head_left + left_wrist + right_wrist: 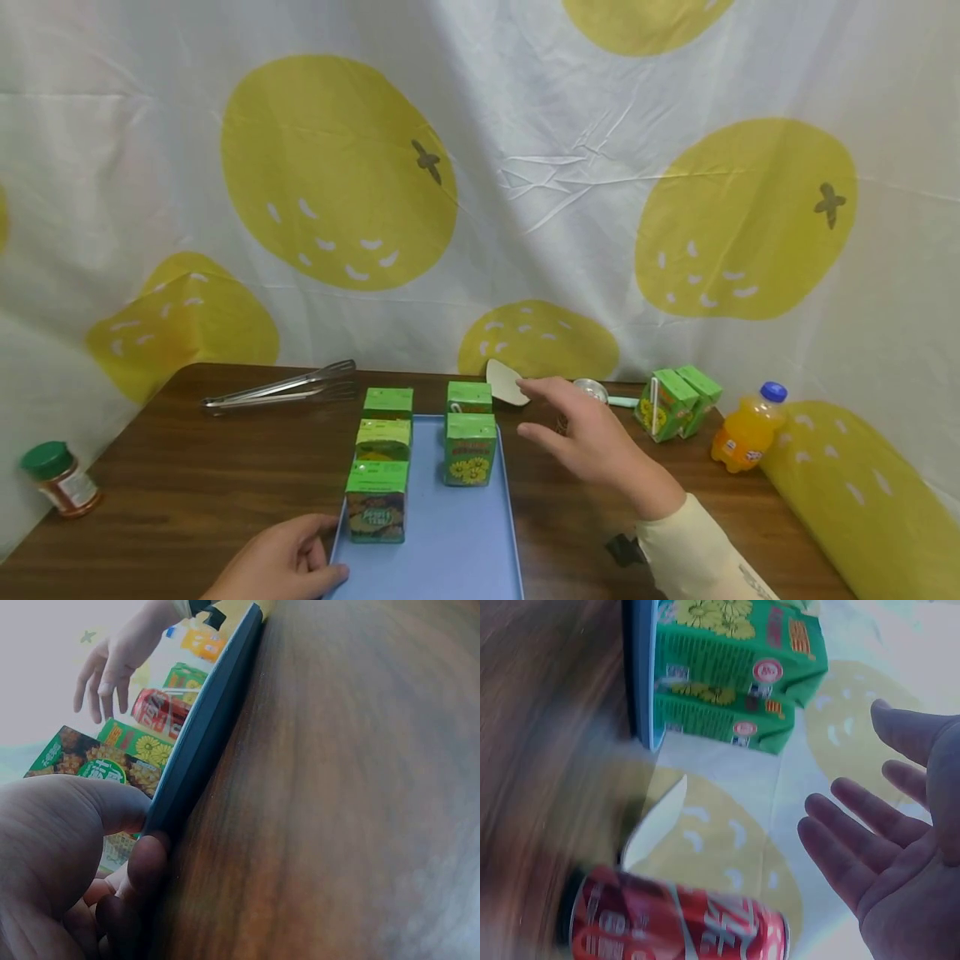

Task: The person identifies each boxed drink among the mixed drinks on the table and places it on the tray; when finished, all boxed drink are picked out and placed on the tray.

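Note:
My left hand pinches the left rim of a blue tray; in the left wrist view its thumb and a finger meet at the tray's edge. Green juice cartons stand on the tray in two rows. The left row has a front carton with a brown picture; the right row has a front carton with yellow flowers. To the right of the tray my right hand hovers with fingers spread and holds nothing. A red cola can stands near it, mostly hidden behind that hand in the head view.
Metal tongs lie at the back left, and a green-capped spice jar stands far left. Behind the right hand are a pale spatula-like blade and a round metal utensil. Two cartons and an orange drink bottle stand right.

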Demonstrator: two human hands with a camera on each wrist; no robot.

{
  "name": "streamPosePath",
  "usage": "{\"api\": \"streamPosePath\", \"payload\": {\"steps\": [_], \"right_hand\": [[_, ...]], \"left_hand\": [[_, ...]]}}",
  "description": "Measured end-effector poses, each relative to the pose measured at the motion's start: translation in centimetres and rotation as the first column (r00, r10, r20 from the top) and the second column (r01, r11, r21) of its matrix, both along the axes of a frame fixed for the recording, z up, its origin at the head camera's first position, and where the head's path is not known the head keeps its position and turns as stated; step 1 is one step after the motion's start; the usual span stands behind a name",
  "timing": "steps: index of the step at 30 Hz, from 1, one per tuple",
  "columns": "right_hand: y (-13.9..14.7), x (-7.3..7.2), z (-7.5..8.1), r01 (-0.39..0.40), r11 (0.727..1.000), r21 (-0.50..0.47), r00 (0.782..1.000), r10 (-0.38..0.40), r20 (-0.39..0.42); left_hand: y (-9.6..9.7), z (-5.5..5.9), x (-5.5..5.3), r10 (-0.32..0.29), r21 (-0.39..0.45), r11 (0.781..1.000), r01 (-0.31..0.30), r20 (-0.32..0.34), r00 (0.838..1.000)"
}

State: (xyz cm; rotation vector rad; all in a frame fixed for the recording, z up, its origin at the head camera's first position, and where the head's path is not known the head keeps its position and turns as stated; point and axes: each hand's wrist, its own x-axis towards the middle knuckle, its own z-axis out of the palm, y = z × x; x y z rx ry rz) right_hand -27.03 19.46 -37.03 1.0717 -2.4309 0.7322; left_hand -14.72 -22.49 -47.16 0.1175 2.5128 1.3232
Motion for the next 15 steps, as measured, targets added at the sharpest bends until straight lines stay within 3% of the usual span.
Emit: {"api": "streamPosePath", "payload": {"steps": [8,15], "right_hand": [[2.3,0.0,0.5,0.056,0.998,-0.019,0.998,-0.056,0.009],[4.5,-0.3,0.8,0.111,0.993,-0.037,0.988,-0.114,-0.101]], "left_hand": [[-0.1,-0.3,-0.1,0.001,0.005,1.0,-0.001,-0.006,1.0],[0.1,-0.2,-0.1,0.019,-0.001,1.0,-0.019,0.022,1.0]]}}
